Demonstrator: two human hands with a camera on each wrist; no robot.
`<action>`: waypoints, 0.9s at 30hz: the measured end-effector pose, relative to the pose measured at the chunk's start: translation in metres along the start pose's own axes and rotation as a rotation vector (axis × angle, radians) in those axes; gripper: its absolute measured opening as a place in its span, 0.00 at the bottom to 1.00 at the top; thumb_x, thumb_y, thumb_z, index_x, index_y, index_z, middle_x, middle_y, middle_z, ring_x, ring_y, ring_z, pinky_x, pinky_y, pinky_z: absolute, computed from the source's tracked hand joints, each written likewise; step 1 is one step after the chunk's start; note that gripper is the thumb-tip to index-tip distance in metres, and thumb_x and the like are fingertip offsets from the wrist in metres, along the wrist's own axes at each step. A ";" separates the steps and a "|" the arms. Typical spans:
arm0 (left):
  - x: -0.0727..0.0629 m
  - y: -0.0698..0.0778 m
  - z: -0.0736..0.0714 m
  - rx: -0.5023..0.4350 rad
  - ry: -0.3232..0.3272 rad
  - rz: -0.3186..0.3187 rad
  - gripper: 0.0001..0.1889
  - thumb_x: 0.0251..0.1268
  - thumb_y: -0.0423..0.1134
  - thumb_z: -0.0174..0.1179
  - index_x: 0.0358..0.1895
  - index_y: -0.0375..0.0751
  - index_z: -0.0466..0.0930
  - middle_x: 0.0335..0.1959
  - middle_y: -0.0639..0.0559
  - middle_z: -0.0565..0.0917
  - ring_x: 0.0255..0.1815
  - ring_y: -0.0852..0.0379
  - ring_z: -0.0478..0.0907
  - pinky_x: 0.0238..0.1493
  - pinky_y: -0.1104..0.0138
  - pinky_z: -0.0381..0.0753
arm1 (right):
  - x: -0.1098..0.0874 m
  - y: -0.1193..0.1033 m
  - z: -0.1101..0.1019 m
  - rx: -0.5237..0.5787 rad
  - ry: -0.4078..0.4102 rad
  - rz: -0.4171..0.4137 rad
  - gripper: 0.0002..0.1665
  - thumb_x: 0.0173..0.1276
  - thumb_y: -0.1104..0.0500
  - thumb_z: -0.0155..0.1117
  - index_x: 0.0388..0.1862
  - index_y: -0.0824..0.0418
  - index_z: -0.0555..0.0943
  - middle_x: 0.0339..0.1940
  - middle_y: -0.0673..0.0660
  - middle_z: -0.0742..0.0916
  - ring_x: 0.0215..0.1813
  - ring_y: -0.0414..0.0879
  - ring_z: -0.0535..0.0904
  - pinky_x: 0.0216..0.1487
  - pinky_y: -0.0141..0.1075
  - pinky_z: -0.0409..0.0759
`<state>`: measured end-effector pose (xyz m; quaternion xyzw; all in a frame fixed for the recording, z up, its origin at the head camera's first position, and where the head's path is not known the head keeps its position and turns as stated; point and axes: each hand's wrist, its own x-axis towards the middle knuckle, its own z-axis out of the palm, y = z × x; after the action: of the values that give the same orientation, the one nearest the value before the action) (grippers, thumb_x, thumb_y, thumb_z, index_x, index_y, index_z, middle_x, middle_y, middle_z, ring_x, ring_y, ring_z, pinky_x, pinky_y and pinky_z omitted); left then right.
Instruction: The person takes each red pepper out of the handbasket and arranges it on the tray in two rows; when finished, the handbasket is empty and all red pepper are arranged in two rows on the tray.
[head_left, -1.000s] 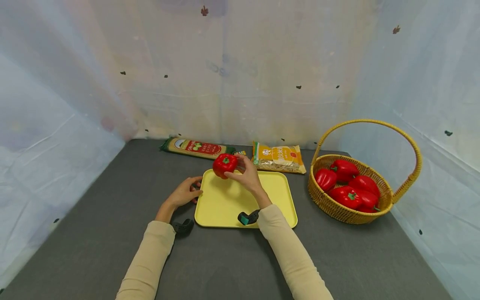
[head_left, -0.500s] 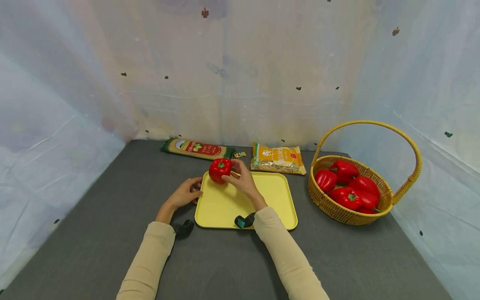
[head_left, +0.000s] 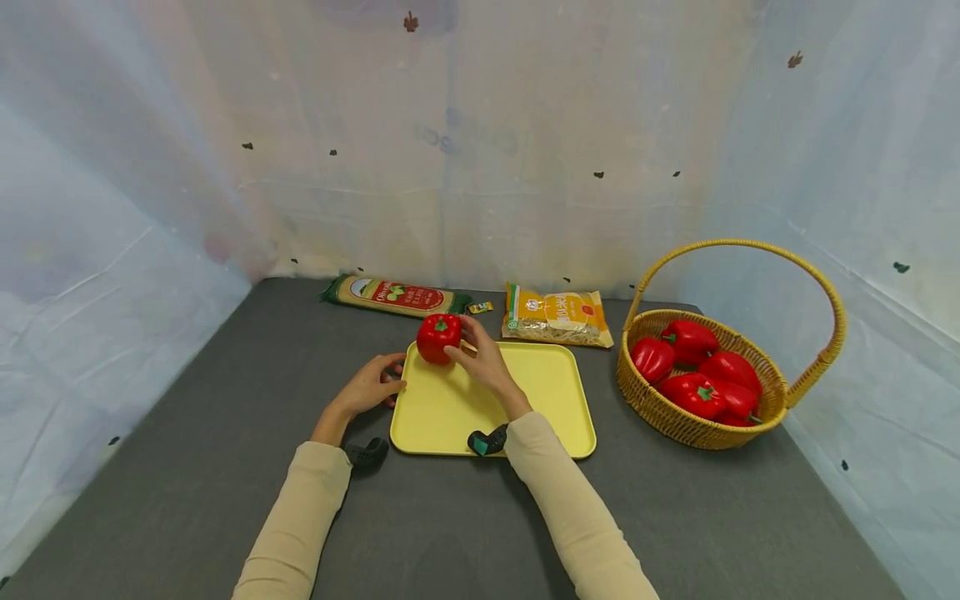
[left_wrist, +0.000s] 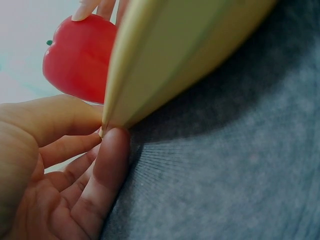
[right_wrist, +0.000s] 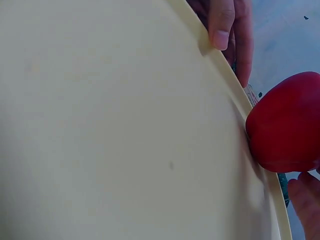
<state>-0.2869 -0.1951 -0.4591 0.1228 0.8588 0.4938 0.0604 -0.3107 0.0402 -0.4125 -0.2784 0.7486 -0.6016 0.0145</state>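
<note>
The right hand curls its fingers round a red pepper at the far left corner of the yellow tray; whether it rests there is hidden. The left hand pinches the tray's left rim, thumb above, fingers beneath. The wrist views cut both hands off. Grey counter, pale sheeting behind, a basket of peppers to the right

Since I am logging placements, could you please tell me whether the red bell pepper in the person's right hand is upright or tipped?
Upright: the red bell pepper shows its green stem on top, gripped by the right hand at the yellow plastic tray's far-left corner.
</note>
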 end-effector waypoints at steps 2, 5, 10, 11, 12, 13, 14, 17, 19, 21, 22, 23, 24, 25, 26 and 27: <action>0.000 -0.001 0.000 0.004 0.001 0.002 0.30 0.65 0.32 0.56 0.68 0.30 0.58 0.50 0.36 0.67 0.29 0.53 0.72 0.26 0.64 0.81 | 0.000 0.000 0.000 -0.005 -0.005 0.002 0.37 0.68 0.66 0.57 0.71 0.70 0.53 0.68 0.70 0.64 0.68 0.63 0.62 0.63 0.52 0.66; 0.000 -0.002 0.000 0.003 0.001 0.005 0.30 0.65 0.32 0.56 0.68 0.30 0.58 0.51 0.36 0.67 0.29 0.53 0.72 0.26 0.64 0.81 | 0.000 0.000 0.000 -0.013 -0.019 -0.002 0.37 0.68 0.65 0.56 0.71 0.69 0.53 0.69 0.70 0.64 0.68 0.62 0.63 0.62 0.51 0.68; 0.001 -0.003 0.000 -0.004 0.001 0.005 0.30 0.65 0.31 0.56 0.68 0.31 0.58 0.51 0.36 0.67 0.30 0.52 0.72 0.26 0.63 0.81 | 0.001 0.000 -0.001 -0.017 -0.061 0.000 0.38 0.70 0.65 0.54 0.73 0.68 0.50 0.71 0.68 0.60 0.69 0.62 0.61 0.62 0.50 0.67; 0.001 -0.003 0.000 -0.004 0.003 0.001 0.30 0.65 0.31 0.56 0.68 0.31 0.58 0.51 0.36 0.67 0.30 0.52 0.72 0.26 0.63 0.81 | 0.001 0.000 -0.001 -0.014 -0.070 0.003 0.38 0.70 0.65 0.53 0.73 0.68 0.49 0.72 0.68 0.59 0.69 0.62 0.61 0.62 0.50 0.67; 0.001 -0.003 0.000 -0.005 0.002 0.001 0.30 0.65 0.31 0.56 0.69 0.31 0.58 0.51 0.36 0.67 0.30 0.52 0.72 0.26 0.63 0.81 | 0.002 0.000 -0.001 -0.010 -0.078 0.007 0.39 0.70 0.65 0.53 0.74 0.67 0.47 0.73 0.67 0.58 0.69 0.62 0.60 0.63 0.50 0.67; 0.001 -0.003 0.000 -0.004 0.002 -0.001 0.30 0.65 0.32 0.56 0.69 0.31 0.58 0.51 0.36 0.67 0.31 0.52 0.72 0.26 0.63 0.81 | 0.002 0.000 0.000 -0.008 -0.085 0.011 0.39 0.71 0.65 0.53 0.74 0.66 0.46 0.73 0.66 0.56 0.70 0.62 0.59 0.63 0.50 0.66; 0.001 -0.002 0.000 0.000 -0.001 0.001 0.30 0.65 0.32 0.56 0.69 0.31 0.58 0.51 0.36 0.67 0.31 0.52 0.73 0.26 0.63 0.81 | 0.002 0.000 0.000 -0.005 -0.091 0.013 0.40 0.71 0.65 0.53 0.75 0.66 0.45 0.74 0.66 0.55 0.70 0.62 0.58 0.63 0.50 0.66; 0.001 -0.001 0.000 -0.012 0.000 -0.002 0.30 0.65 0.32 0.56 0.69 0.31 0.58 0.50 0.36 0.67 0.30 0.52 0.73 0.26 0.63 0.81 | 0.002 0.000 0.000 0.009 -0.098 0.021 0.42 0.70 0.65 0.53 0.75 0.64 0.43 0.74 0.65 0.54 0.70 0.62 0.57 0.64 0.50 0.65; 0.001 -0.002 0.000 -0.021 -0.004 0.007 0.30 0.65 0.31 0.56 0.68 0.30 0.58 0.50 0.36 0.67 0.30 0.52 0.73 0.26 0.63 0.81 | 0.002 0.001 0.001 0.017 -0.097 0.021 0.42 0.70 0.66 0.54 0.75 0.64 0.43 0.74 0.66 0.54 0.70 0.64 0.56 0.64 0.52 0.64; 0.000 -0.001 0.000 -0.034 -0.007 0.011 0.30 0.65 0.31 0.56 0.68 0.30 0.58 0.50 0.35 0.67 0.30 0.51 0.73 0.26 0.62 0.81 | 0.002 0.001 0.001 0.030 -0.096 0.016 0.43 0.69 0.67 0.54 0.75 0.65 0.43 0.74 0.67 0.54 0.70 0.65 0.56 0.64 0.54 0.63; -0.002 0.003 0.000 -0.038 -0.006 0.012 0.30 0.64 0.30 0.55 0.68 0.29 0.58 0.50 0.35 0.67 0.29 0.51 0.73 0.26 0.61 0.81 | 0.002 0.002 0.002 0.032 -0.096 0.015 0.44 0.69 0.67 0.55 0.75 0.64 0.42 0.74 0.66 0.53 0.70 0.65 0.55 0.64 0.55 0.62; -0.002 0.003 0.000 -0.042 -0.006 0.014 0.30 0.64 0.30 0.55 0.68 0.29 0.58 0.50 0.35 0.67 0.29 0.51 0.73 0.26 0.61 0.81 | 0.002 0.002 0.002 0.033 -0.096 0.014 0.44 0.69 0.67 0.55 0.75 0.65 0.42 0.74 0.67 0.53 0.70 0.66 0.55 0.64 0.56 0.62; -0.002 0.003 0.000 -0.043 -0.007 0.015 0.30 0.64 0.30 0.55 0.68 0.29 0.58 0.50 0.34 0.67 0.29 0.51 0.72 0.26 0.61 0.81 | 0.002 0.002 0.002 0.033 -0.095 0.013 0.44 0.69 0.67 0.55 0.75 0.65 0.42 0.74 0.67 0.53 0.70 0.66 0.55 0.64 0.56 0.62; -0.003 0.003 -0.001 -0.043 -0.006 0.013 0.30 0.64 0.30 0.56 0.68 0.29 0.58 0.50 0.35 0.67 0.29 0.51 0.72 0.26 0.61 0.81 | 0.001 0.002 0.002 0.028 -0.093 0.014 0.45 0.68 0.67 0.55 0.75 0.65 0.42 0.74 0.67 0.53 0.70 0.67 0.56 0.64 0.56 0.62; -0.003 0.003 -0.001 -0.045 -0.005 0.009 0.30 0.64 0.30 0.56 0.68 0.29 0.58 0.50 0.35 0.67 0.30 0.51 0.72 0.26 0.61 0.81 | 0.002 0.002 0.002 0.024 -0.089 0.016 0.45 0.68 0.67 0.56 0.75 0.65 0.42 0.74 0.67 0.53 0.70 0.67 0.56 0.64 0.56 0.62; -0.003 0.003 -0.001 -0.045 -0.004 0.007 0.30 0.64 0.30 0.56 0.68 0.29 0.58 0.50 0.35 0.67 0.30 0.51 0.72 0.26 0.61 0.81 | 0.001 0.001 0.002 0.016 -0.083 0.019 0.45 0.68 0.66 0.56 0.75 0.65 0.43 0.74 0.68 0.53 0.69 0.67 0.57 0.63 0.56 0.63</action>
<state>-0.2841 -0.1949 -0.4562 0.1253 0.8468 0.5130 0.0632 -0.3116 0.0382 -0.4139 -0.2959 0.7451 -0.5954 0.0534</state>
